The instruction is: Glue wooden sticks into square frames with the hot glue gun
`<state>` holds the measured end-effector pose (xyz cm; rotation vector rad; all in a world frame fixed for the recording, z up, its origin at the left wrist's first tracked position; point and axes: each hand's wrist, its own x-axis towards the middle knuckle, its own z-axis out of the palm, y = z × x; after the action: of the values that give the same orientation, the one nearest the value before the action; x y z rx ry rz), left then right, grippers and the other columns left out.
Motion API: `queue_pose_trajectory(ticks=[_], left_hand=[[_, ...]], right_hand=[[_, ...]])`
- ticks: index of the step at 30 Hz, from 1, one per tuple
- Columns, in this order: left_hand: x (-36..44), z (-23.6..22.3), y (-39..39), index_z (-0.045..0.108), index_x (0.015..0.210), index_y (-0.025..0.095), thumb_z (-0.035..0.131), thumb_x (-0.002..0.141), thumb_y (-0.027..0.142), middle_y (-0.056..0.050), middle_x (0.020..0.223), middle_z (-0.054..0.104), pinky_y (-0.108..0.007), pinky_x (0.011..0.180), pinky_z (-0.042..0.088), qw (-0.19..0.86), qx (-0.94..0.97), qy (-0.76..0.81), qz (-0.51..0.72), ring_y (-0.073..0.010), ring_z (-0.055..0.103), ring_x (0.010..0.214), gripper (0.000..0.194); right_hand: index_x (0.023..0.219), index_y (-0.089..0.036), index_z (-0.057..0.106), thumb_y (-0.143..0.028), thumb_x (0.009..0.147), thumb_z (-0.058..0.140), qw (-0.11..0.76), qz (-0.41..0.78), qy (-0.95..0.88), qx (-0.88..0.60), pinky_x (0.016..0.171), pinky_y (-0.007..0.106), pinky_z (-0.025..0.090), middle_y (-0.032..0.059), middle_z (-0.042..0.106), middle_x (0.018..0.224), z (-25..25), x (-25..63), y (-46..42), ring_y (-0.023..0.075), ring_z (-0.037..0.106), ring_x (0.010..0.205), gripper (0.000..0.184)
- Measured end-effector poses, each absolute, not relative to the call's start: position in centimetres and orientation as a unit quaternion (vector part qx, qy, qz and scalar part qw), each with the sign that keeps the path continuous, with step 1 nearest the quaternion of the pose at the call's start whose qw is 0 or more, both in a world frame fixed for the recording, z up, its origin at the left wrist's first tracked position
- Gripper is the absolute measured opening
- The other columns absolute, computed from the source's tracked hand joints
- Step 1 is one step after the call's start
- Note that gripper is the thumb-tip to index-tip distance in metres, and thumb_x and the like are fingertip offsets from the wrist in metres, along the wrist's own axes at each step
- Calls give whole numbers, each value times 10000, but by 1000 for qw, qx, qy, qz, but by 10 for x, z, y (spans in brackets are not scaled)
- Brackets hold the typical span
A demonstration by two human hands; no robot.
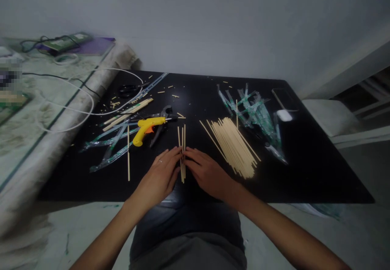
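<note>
Three or so thin wooden sticks (pixel 183 136) lie upright in view at the table's front middle, between my two hands. My left hand (pixel 161 170), with a ring on one finger, presses its fingertips on them from the left. From the right, the fingers of my right hand (pixel 205 170) close on the same sticks; parts of the sticks are hidden under the fingertips. A large pile of wooden sticks (pixel 233 146) lies right of my right hand. A yellow glue gun (pixel 144 128) rests on dark-handled pliers (pixel 158 131) beyond my left hand.
On the black table (pixel 195 99) are green-and-clear plastic wrappers (pixel 258 111), a phone (pixel 284 99), a white case (pixel 284 115), black scissors (pixel 128 90), a stick bundle (pixel 129 114) and small offcuts. A white cable (pixel 91 99) loops from the glass-topped table at left.
</note>
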<state>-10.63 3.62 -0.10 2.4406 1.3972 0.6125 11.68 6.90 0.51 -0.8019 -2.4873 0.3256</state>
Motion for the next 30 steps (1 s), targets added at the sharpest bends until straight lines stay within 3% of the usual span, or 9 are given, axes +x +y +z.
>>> queue_pose_trajectory(ticks=[3, 9, 14, 18, 21, 24, 30], left_hand=[[-108, -2, 35, 543, 1426, 169, 498, 1070, 219, -154, 1551, 590, -552, 1223, 476, 132, 835, 483, 228, -282, 547, 1472, 362], [-108, -2, 34, 592, 1379, 154, 510, 1063, 200, -164, 1531, 601, -542, 1178, 524, 120, 837, 481, 233, -308, 537, 1478, 330], [-116, 3, 32, 613, 1351, 153, 539, 1052, 208, -163, 1557, 581, -581, 1214, 477, 102, 860, 456, 205, -334, 453, 1540, 313], [-128, 7, 29, 652, 1222, 184, 574, 1060, 280, -156, 1555, 574, -605, 1235, 429, 96, 878, 432, 182, -332, 438, 1544, 204], [-135, 7, 25, 665, 1123, 190, 577, 1066, 306, -152, 1475, 618, -576, 1181, 468, 80, 888, 412, 187, -327, 529, 1451, 156], [-137, 8, 24, 670, 1093, 206, 571, 1069, 304, -118, 1326, 663, -448, 1025, 547, 83, 897, 399, 172, -281, 627, 1250, 142], [-135, 23, 27, 640, 990, 217, 531, 1030, 113, -41, 943, 665, -337, 759, 511, 101, 940, 320, 64, -212, 624, 834, 157]], right_hand=[[1268, -92, 713, -79, 1025, 546, 238, 128, -924, -270, 1188, 444, 540, 172, 719, 1350, 7, 112, 78, 261, 635, 1365, 296], [1248, -153, 712, -158, 1041, 552, 216, 134, -929, -268, 1140, 488, 551, 144, 726, 1266, 13, 118, 85, 275, 623, 1307, 262], [1217, -153, 712, -176, 1031, 552, 219, 112, -933, -263, 1066, 481, 569, 142, 715, 1241, 11, 122, 86, 287, 613, 1222, 247], [1243, -169, 704, -178, 1016, 562, 223, 111, -932, -262, 1056, 482, 562, 135, 703, 1268, 9, 123, 86, 291, 602, 1215, 268], [1254, -166, 701, -199, 1020, 572, 225, 116, -930, -266, 1061, 483, 554, 136, 697, 1276, 8, 123, 87, 294, 593, 1224, 270], [1255, -177, 701, -230, 1034, 570, 232, 121, -927, -269, 1058, 495, 547, 140, 700, 1265, 7, 121, 89, 293, 587, 1233, 262], [1255, -150, 701, -280, 1059, 570, 200, 67, -936, -284, 991, 468, 545, 128, 706, 1100, 7, 109, 101, 285, 599, 1080, 270]])
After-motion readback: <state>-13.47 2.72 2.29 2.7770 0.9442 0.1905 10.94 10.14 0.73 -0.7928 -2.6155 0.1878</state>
